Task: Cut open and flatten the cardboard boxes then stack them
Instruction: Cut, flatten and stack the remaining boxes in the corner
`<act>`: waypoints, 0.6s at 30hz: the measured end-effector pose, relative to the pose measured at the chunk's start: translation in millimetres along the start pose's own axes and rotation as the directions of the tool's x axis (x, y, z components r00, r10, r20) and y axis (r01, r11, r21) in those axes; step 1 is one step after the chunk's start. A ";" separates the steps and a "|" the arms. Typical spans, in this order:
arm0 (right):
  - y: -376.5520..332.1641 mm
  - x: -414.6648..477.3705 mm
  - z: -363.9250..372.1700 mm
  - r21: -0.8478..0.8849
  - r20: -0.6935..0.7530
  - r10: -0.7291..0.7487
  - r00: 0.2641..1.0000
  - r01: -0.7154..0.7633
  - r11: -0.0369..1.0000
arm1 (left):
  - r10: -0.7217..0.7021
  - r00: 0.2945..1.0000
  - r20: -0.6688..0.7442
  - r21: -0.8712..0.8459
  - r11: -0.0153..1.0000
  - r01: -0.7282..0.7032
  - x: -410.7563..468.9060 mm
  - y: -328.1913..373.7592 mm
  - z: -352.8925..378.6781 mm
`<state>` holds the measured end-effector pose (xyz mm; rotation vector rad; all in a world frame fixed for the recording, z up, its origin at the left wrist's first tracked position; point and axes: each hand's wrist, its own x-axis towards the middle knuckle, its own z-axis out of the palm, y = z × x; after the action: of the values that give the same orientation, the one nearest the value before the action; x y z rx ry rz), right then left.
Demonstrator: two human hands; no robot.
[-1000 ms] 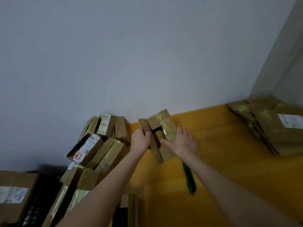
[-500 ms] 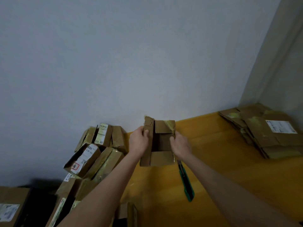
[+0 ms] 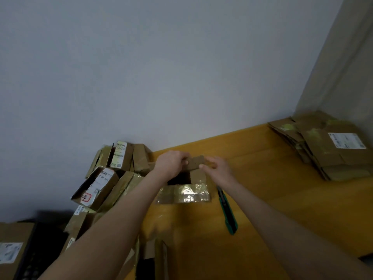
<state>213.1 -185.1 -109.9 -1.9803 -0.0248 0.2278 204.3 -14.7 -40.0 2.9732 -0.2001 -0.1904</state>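
- My left hand (image 3: pixel 171 163) grips the far flap (image 3: pixel 196 161) of a small box (image 3: pixel 187 194), thumb on top and fingers curled round the cardboard.
- My right hand (image 3: pixel 217 168) is close beside it, so the 2 hands are nearly together. Its fingertips pinch the right end of the same flap.
- The small box sits on the yellow table (image 3: pixel 272 188), toward the back edge near the wall. Its top is open, showing a dark hollow, and 1 shiny taped flap lies folded out toward me.
- A green knife (image 3: pixel 227 211) lies on the table just right of the box, its upper end by my right wrist. Neither hand holds it.
- Done, as I judge it: a stack of flat boxes (image 3: pixel 327 154) lies in the far right corner of the table. It has several layers, though I cannot count them. The tape on this box looks already cut, since the flaps swing free.
- Left on this box: its walls are up, so it needs collapsing and pressing flat, then carrying right to the stack.
- Left overall: a pile of boxes (image 3: pixel 101 184) leans at the table's left end. At least 6 are in their box shape, several with white labels. 1 larger box (image 3: pixel 12 249) sits at the lower left.
- I judge the job about midway, with plenty of cutting ahead, so the knife should stay within reach.
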 end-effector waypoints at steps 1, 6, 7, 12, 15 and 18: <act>0.9 1.0 4.0 0.039 0.006 0.004 1.000 -0.004 0.999 | 0.019 1.000 0.009 0.021 1.000 -0.019 3.0 3.6 2.8; 13.8 14.3 19.8 0.017 -0.077 0.141 0.987 -0.140 0.990 | 0.123 0.901 -0.416 0.018 0.992 -0.127 -5.1 0.4 22.4; 17.3 17.3 22.5 0.010 -0.075 0.165 0.983 -0.165 0.986 | 0.161 0.882 -0.442 0.056 0.987 -0.152 -10.2 -4.4 28.8; 29.9 30.7 30.8 0.031 -0.028 0.215 0.976 -0.215 0.976 | 0.021 0.981 0.191 0.127 0.991 -0.046 -21.6 -27.1 69.5; 37.3 29.7 29.5 0.080 -0.045 0.267 0.963 -0.263 0.962 | 0.022 0.976 0.217 0.191 0.979 -0.065 -19.5 -28.8 83.2; 60.2 17.7 22.2 -0.021 -0.155 0.332 0.930 -0.339 0.940 | 0.083 0.994 0.067 0.184 0.978 -0.094 -12.4 -25.1 91.4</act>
<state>221.4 -187.6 -175.9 -2.0361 0.4134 0.3009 182.7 -1.7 -132.2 3.1386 -0.3765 -0.2620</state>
